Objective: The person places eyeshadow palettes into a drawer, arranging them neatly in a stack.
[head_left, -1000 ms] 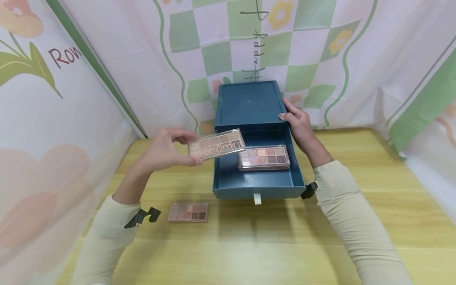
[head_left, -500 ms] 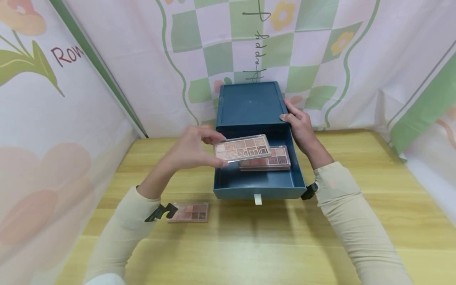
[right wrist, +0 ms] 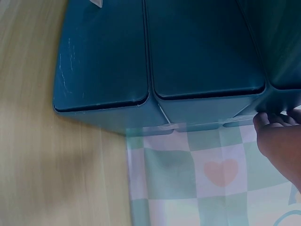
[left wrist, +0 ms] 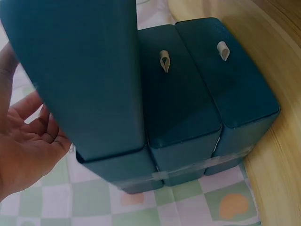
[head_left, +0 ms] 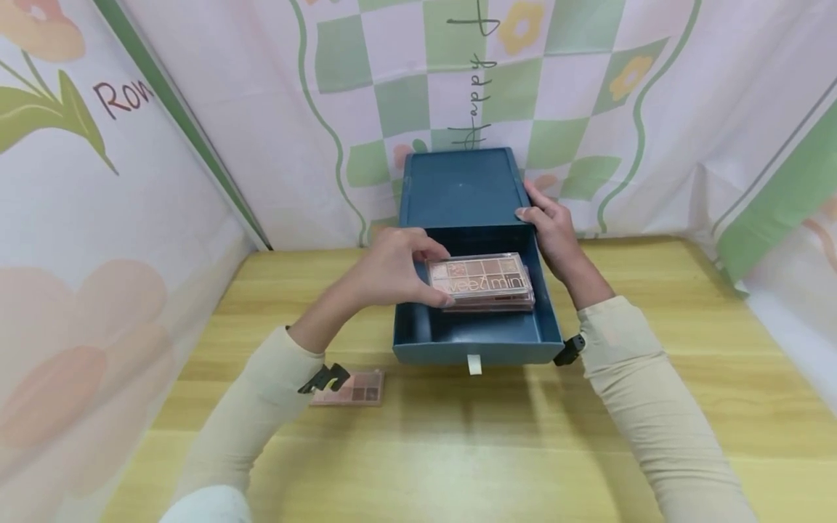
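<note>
My left hand (head_left: 399, 270) pinches the left end of a clear-lidded eyeshadow palette (head_left: 480, 277) between thumb and fingers. That palette lies over another palette (head_left: 493, 306) in the pulled-out top drawer (head_left: 477, 354) of a dark blue drawer unit (head_left: 461, 187). Whether the upper one rests fully on the lower is hard to tell. With the thumb on its top edge, my right hand (head_left: 553, 231) grips the unit's right side. In the left wrist view the left hand (left wrist: 33, 141) shows beside the extended drawer; its palette is hidden there. The right wrist view shows the right hand (right wrist: 281, 139) against the unit's side.
A pinkish palette (head_left: 356, 388) lies on the wooden table (head_left: 458, 465) at front left, partly behind the left wrist's camera. Below the extended drawer are two shut drawers with pull tabs (left wrist: 164, 61). Patterned cloth (head_left: 353, 58) hangs behind and at both sides.
The left hand has carried its palette rightward and down, from beside the drawer to above the palette inside it. My right hand keeps its grip on the unit.
</note>
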`<action>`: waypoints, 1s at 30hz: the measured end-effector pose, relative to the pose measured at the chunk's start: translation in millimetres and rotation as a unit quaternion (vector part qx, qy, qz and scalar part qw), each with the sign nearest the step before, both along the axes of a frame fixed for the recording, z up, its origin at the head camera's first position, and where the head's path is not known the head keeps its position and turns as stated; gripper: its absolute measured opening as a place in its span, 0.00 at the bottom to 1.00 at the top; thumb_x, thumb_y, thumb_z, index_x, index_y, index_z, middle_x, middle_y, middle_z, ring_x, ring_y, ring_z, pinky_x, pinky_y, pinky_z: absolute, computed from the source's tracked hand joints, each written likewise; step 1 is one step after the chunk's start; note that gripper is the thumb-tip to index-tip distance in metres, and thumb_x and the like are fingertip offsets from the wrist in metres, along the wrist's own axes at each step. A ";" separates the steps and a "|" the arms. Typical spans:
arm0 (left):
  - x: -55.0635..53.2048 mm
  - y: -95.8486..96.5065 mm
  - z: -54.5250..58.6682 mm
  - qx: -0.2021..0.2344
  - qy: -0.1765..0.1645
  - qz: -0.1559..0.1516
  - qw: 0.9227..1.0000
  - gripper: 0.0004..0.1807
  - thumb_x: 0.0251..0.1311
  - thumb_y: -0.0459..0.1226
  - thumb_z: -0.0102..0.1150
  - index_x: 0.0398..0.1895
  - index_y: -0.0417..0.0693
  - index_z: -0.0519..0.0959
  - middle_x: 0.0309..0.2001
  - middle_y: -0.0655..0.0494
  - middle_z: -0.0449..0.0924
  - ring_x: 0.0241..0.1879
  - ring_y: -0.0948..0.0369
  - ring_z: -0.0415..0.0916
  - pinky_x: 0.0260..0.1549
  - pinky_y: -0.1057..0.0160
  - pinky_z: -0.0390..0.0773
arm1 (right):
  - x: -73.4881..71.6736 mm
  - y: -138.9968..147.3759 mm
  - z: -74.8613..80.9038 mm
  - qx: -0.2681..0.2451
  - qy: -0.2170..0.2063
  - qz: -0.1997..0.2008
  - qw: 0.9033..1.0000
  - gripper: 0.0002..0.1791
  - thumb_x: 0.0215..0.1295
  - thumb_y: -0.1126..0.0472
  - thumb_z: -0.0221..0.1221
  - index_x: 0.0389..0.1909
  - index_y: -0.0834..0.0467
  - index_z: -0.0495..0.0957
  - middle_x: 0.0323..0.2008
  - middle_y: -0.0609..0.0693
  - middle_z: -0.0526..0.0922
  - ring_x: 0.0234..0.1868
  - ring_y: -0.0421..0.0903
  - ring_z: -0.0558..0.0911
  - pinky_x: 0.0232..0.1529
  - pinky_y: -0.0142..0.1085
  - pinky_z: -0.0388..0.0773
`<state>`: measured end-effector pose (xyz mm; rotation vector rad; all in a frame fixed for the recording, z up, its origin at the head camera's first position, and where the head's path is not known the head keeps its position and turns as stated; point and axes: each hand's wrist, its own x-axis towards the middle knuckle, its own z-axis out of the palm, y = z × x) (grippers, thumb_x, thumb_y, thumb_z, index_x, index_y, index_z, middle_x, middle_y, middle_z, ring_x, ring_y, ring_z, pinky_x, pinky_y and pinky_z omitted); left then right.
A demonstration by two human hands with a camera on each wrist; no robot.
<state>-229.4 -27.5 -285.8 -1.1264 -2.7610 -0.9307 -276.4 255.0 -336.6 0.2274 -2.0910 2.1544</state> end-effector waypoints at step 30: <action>-4.6 19.6 -2.8 -0.076 0.003 -0.018 0.997 0.35 0.44 0.54 0.80 0.55 0.47 0.85 0.45 0.56 0.84 0.41 0.60 0.75 0.39 0.66 0.76 | 0.6 0.3 2.3 -0.002 0.000 0.009 1.000 0.39 0.71 0.65 0.48 0.80 0.60 0.46 0.83 0.52 0.41 0.84 0.44 0.41 0.83 0.34 0.46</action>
